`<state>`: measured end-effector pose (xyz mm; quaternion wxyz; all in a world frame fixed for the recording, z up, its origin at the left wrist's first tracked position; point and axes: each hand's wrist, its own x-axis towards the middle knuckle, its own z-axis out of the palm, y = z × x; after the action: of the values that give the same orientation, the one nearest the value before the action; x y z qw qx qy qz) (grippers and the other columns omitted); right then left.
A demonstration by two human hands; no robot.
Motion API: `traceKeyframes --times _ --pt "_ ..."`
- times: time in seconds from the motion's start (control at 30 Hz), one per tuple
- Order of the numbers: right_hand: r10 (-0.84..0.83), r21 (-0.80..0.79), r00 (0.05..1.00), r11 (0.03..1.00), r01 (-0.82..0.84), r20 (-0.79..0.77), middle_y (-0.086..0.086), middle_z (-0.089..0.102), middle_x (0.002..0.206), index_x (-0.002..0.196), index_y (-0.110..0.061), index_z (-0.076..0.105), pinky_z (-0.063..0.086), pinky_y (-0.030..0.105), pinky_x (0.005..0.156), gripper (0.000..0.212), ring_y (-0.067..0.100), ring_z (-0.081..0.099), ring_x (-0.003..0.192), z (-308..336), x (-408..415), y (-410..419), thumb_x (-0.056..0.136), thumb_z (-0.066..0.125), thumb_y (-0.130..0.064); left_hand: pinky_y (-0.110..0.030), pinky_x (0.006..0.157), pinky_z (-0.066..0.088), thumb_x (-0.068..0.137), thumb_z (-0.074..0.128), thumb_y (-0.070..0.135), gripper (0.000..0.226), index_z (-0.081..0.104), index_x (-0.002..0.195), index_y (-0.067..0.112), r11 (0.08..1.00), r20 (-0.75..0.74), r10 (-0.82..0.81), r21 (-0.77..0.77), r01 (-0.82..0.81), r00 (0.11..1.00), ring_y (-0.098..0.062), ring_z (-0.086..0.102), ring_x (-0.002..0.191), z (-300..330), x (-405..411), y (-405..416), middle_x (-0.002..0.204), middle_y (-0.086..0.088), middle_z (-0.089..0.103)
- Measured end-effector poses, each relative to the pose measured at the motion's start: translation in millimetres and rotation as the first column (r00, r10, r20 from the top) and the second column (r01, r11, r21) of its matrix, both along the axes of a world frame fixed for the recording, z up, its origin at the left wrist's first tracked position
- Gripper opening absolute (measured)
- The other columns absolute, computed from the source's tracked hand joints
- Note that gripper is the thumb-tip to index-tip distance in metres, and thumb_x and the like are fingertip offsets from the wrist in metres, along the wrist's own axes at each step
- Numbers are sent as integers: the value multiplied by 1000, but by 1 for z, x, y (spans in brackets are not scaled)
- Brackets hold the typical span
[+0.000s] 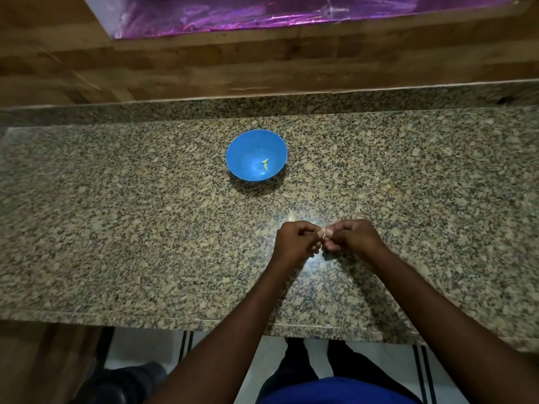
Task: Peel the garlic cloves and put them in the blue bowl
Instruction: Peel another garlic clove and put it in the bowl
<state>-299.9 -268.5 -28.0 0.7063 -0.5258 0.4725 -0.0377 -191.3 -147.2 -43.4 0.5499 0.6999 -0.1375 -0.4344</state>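
Observation:
A blue bowl [256,154] stands on the granite counter [145,228], far of centre, with small pale garlic pieces [265,163] inside. Nearer the front, my left hand [294,242] and my right hand [354,236] meet above the counter, fingertips together. Both pinch a small garlic clove [323,234], mostly hidden between the fingers. A pale scrap of garlic or skin [291,215] lies on the counter just beyond my left hand.
A wooden wall runs behind the counter [204,68], with purple foil [262,13] above it. The counter's front edge [175,322] is near my body. Below it are a tiled floor and a dark object [128,383] at lower left.

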Motion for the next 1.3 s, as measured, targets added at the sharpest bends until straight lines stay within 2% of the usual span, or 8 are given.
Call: traceKeyframes --times 0.27,0.4,0.53,0.67,0.77,0.9,1.07,1.3 --pt "222 -268 975 938 -220 -23 29 70 73 85 9 67 57 28 52 10 23 64 52 6 -5 -11 88 70 0 -29 56 55 88 75 11 16 74 94 -4 999 -151 -37 -18 35 988 -20 61 57 4 4 -3 70 -15 69" --pt "95 99 995 991 -93 -15 22 67 73 81 4 65 52 21 47 14 15 63 49 15 -2 -13 93 59 5 -34 64 58 88 73 7 11 74 93 -3 997 -106 -53 -54 47 993 -20 63 60 6 4 -6 75 -19 69" --pt "-35 513 998 857 52 -43 9 69 62 89 4 61 53 18 44 17 9 66 48 21 2 -20 99 48 3 -48 69 59 88 72 4 3 74 87 3 995 -12 -55 -83 54 998 -26 64 67 6 4 -10 76 -19 69" --pt "-127 633 991 764 122 -38 10 69 65 89 5 61 55 19 45 17 11 67 50 23 2 -20 99 47 3 -56 68 58 90 71 6 5 73 87 3 994 49 -66 -78 69 997 -25 63 64 3 7 -10 70 -13 68" --pt "-146 577 989 806 130 -19 11 70 70 91 6 62 56 19 47 12 12 68 54 18 2 -15 97 53 2 -50 65 58 90 70 5 5 72 87 2 996 48 -73 -56 76 996 -22 63 56 3 8 -10 64 -9 68" --pt "-110 321 994 941 103 4 16 70 76 87 6 66 58 21 55 9 18 67 61 9 -1 -13 92 62 0 -28 58 56 89 73 9 5 74 85 9 994 124 -101 -26 105 987 -13 65 58 3 9 -12 67 -5 71" --pt "-111 105 992 989 104 62 19 68 74 84 5 66 52 23 46 12 19 62 54 6 2 -8 94 61 -1 -31 58 57 88 74 10 14 73 78 20 995 131 -87 -46 94 988 -18 67 59 5 8 -14 69 -7 72" --pt "-112 94 993 990 109 30 18 68 73 86 8 67 51 22 46 16 20 60 54 1 0 -6 95 61 -4 -27 59 55 84 76 17 5 74 80 17 993 274 -118 32 114 954 -10 67 62 1 8 -14 69 2 71"
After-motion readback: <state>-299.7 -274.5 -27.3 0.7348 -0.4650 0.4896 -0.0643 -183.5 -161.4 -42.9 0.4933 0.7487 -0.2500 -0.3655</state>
